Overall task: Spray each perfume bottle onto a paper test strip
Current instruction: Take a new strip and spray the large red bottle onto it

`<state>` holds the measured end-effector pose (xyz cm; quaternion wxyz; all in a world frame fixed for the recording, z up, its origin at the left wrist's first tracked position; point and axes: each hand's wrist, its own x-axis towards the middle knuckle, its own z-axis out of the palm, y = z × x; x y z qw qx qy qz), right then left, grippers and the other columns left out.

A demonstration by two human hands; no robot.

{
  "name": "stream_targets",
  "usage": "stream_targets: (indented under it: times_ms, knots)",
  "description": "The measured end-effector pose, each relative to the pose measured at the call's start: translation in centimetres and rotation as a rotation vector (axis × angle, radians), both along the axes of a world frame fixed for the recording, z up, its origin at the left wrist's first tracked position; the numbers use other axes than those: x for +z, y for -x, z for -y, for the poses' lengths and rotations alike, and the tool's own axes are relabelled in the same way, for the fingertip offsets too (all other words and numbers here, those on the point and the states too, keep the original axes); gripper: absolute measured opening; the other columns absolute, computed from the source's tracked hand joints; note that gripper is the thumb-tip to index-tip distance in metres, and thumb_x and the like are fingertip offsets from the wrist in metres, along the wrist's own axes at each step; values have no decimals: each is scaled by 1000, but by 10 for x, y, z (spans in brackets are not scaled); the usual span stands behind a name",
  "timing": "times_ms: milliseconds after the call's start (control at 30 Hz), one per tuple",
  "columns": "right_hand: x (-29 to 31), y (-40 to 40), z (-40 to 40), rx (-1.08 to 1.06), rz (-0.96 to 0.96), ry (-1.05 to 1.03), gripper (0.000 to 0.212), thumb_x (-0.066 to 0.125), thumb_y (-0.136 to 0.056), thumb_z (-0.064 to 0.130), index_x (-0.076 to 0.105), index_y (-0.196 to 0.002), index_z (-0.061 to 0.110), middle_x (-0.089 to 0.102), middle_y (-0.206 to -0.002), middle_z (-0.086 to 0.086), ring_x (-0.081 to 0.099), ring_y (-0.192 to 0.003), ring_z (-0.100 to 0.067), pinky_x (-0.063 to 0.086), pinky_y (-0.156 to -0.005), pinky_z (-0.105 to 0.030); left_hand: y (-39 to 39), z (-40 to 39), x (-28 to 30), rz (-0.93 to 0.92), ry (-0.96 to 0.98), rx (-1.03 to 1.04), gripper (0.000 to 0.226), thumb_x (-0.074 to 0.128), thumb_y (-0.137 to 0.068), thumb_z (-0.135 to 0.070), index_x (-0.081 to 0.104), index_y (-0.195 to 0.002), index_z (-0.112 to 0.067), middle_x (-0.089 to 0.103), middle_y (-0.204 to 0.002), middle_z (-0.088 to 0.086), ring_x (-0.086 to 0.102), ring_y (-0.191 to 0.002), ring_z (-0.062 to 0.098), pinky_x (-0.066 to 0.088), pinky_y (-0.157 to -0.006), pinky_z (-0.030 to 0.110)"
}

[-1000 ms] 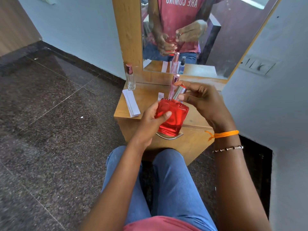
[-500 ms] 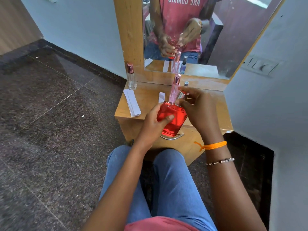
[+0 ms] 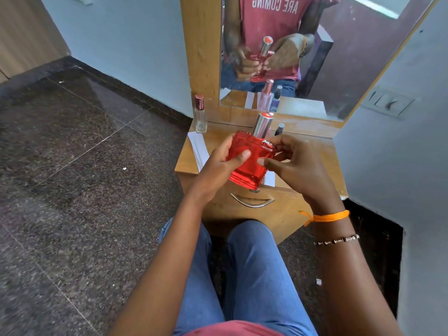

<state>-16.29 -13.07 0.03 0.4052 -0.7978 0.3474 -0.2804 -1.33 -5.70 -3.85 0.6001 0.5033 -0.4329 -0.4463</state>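
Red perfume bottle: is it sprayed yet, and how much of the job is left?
I see no sign of a finished spray. The red perfume bottle is held in the left hand, its silver cap on, the right hand at its shoulder. No strip is held; the paper test strips lie on the wooden dresser top. Still standing: the clear bottle and a dark-capped one.

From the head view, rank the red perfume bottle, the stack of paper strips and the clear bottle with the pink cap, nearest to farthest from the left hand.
1. Red perfume bottle: gripped by the left hand.
2. Stack of paper strips: on the dresser, just left of the hand.
3. Clear bottle with the pink cap: back left corner.
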Motion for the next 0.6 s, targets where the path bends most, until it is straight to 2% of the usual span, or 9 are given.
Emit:
stream_targets:
  times_ms: [100, 167, 200, 300, 500, 600]
  knots:
    - [-2, -11, -3, -102, 49, 32, 26, 75, -74, 7, 64, -94, 20, 66, -80, 6, 59, -70, -10, 55, -73, -36, -6, 3, 1, 216, -15, 184, 35, 54, -91, -27, 49, -126, -26, 55, -125, 0, 54, -112, 8, 42, -90, 16]
    - [-4, -20, -6, -234, 55, 119, 26, 75, -74, 12, 63, -97, 14, 64, -80, 6, 59, -72, -13, 52, -72, -36, -6, 3, -2, 359, -4, 375, 32, 53, -92, -20, 52, -123, -23, 53, -122, 1, 52, -106, 8, 38, -85, 6]
    - [-5, -24, -8, -304, 64, 169, 27, 75, -73, 14, 62, -97, 12, 63, -80, 6, 60, -73, -13, 50, -70, -33, -5, 3, -5, 428, -8, 451, 28, 52, -91, -14, 56, -119, -21, 55, -117, 2, 52, -100, 7, 38, -82, 5]
    - [-8, -37, -13, -462, 120, 275, 23, 73, -72, 17, 59, -91, 13, 60, -77, 10, 60, -70, -11, 43, -64, -25, -5, -1, -17, 605, -78, 551, 21, 52, -88, -8, 65, -100, -19, 60, -102, -1, 57, -94, 16, 43, -80, 25]
    - [-23, -59, -5, -561, 162, 315, 22, 70, -75, 22, 57, -89, 13, 69, -85, -2, 64, -74, -19, 45, -65, -29, -1, -6, -28, 627, -150, 575, 22, 52, -86, -6, 67, -87, -23, 61, -95, -4, 58, -94, 21, 47, -78, 34]
    - [-31, -69, -1, -584, 138, 340, 24, 69, -76, 25, 56, -91, 11, 68, -89, -6, 64, -76, -24, 49, -66, -37, 0, -7, -27, 616, -159, 575, 24, 51, -87, -5, 67, -88, -23, 61, -95, -4, 57, -93, 19, 48, -77, 34]
